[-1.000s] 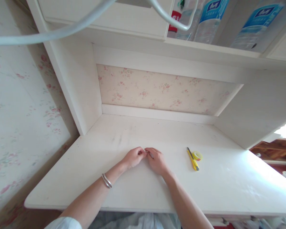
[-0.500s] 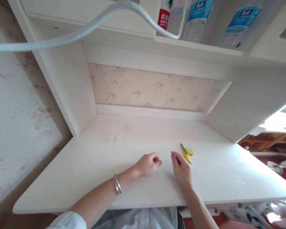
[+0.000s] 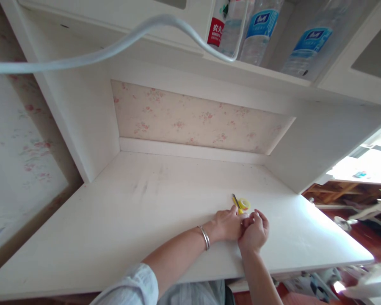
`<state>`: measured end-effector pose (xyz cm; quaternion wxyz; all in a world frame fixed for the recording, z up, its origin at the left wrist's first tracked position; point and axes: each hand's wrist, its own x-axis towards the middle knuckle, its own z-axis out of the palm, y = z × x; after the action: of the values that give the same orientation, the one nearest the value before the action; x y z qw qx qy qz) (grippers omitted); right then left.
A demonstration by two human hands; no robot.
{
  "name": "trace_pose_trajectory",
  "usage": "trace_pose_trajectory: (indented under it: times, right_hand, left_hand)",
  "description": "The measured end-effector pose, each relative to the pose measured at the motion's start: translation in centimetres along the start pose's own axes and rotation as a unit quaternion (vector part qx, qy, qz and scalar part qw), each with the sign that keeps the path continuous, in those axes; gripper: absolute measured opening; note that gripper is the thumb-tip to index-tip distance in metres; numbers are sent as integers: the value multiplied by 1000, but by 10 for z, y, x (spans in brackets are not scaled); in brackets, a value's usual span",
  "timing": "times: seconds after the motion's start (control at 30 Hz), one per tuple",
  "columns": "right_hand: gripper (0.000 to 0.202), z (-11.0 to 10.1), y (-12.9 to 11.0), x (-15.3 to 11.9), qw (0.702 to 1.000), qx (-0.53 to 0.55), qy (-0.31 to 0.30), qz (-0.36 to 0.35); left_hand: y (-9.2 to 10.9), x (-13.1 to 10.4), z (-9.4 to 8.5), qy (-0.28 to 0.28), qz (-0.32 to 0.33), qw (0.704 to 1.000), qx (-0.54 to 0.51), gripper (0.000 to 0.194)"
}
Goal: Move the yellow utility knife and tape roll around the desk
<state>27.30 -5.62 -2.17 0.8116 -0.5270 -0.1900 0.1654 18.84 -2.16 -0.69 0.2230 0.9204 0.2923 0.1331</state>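
Chinese characters "农夫" on the red bottle label [image 3: 214, 32]; blue labels [image 3: 263, 20] illegible.

Just past my fingertips I count one yellow utility knife [image 3: 235, 201] and one roll of yellow tape [image 3: 244, 205]. On my left wrist sit two silver bangles [image 3: 205, 237]. Up above my hands I count three water bottles [image 3: 259, 29] on the shelf and one white cable [image 3: 120, 42].

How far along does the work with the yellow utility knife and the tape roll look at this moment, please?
Nothing on the white desk looks cut or taped yet. Both hands are at the tools: the left hand touches the yellow utility knife, and the right hand is curled beside the yellow tape roll. Any actual use of either is left.
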Motion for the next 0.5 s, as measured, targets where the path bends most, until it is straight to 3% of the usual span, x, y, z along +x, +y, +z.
trace_pose_trajectory:
  times: [0.1,0.27,0.5]
  right_hand:
    - [26,0,1,-1,1000,-13,-10,-3]
    - [26,3,0,-6,999,-18,-29,-29]
    - [31,11,8,-13,990,-96,-104,-18]
  left_hand:
    - [3,2,2,16,-3,999,35,36]
    - [-2,-6,-11,17,-14,992,127,32]
    - [-47,-37,-42,45,-54,983,167,31]
